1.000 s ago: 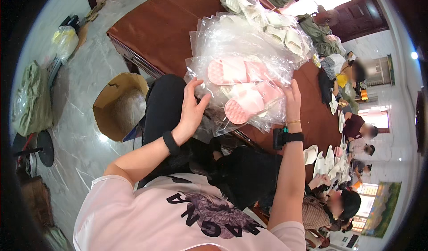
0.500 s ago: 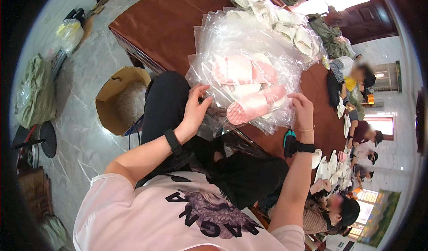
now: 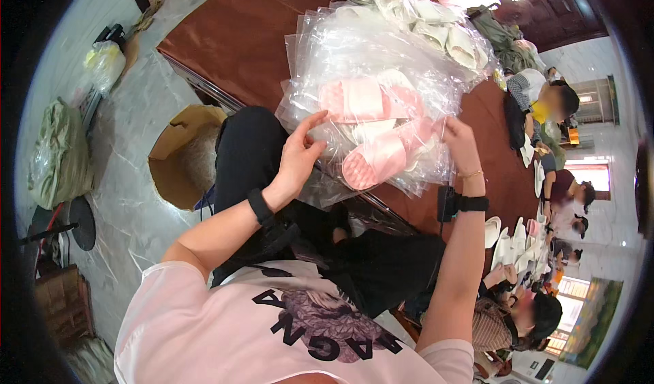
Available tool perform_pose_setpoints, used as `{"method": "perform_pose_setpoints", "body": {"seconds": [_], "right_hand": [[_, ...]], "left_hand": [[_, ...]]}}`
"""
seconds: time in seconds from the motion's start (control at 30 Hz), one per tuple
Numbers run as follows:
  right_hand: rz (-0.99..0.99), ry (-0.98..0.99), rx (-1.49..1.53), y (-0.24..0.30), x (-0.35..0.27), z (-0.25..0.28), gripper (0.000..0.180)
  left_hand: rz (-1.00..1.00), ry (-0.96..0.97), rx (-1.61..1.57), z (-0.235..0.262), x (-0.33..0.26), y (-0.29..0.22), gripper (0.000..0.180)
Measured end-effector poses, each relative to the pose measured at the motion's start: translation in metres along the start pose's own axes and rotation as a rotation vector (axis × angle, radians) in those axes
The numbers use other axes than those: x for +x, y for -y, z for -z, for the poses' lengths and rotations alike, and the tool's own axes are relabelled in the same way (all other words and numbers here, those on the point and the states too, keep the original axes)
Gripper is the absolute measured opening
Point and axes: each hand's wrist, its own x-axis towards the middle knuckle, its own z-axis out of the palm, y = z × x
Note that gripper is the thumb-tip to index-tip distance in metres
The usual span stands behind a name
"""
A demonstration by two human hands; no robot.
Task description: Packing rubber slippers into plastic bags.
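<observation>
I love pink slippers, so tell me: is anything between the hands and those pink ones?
Yes, clear plastic: it shows between the right hand and the pink slippers, and beside the left hand. I can't tell whether it covers both slippers fully. Nothing else visible blocks either hand.

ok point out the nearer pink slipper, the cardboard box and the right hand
Nearer pink slipper [image 3: 383, 155], head view: on its strap.
Cardboard box [image 3: 165, 169], head view: on its side wall.
Right hand [image 3: 461, 143], head view: on its back.

Between the hands [image 3: 298, 162] [image 3: 463, 149], slippers [image 3: 362, 100] lie among plastic bags [image 3: 344, 50] on the worktop [image 3: 228, 40]; more footwear [image 3: 464, 47] lies beyond; leftward, a box [image 3: 165, 169].
</observation>
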Motion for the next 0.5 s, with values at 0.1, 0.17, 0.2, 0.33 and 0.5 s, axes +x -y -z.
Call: {"method": "perform_pose_setpoints", "body": {"seconds": [0.1,0.17,0.2,0.33,0.5], "right_hand": [[-0.111,-0.267,0.461,0.026,0.000,0.022,0.017],[-0.052,-0.377,0.458,0.047,-0.005,0.041,0.015],[0.000,-0.489,0.450,0.058,-0.010,0.050,0.014],[0.002,-0.588,0.649,0.082,-0.049,0.064,0.017],[-0.381,-0.126,0.744,0.073,-0.081,0.013,0.019]], "left_hand": [[0.060,0.047,-0.055,-0.003,0.008,-0.020,0.059],[-0.070,0.037,-0.018,-0.007,0.020,-0.047,0.058],[-0.196,0.033,0.016,-0.010,0.027,-0.060,0.058],[-0.411,0.068,-0.021,-0.009,0.064,-0.085,0.057],[-0.206,0.178,0.222,0.020,0.109,-0.022,0.051]]}}
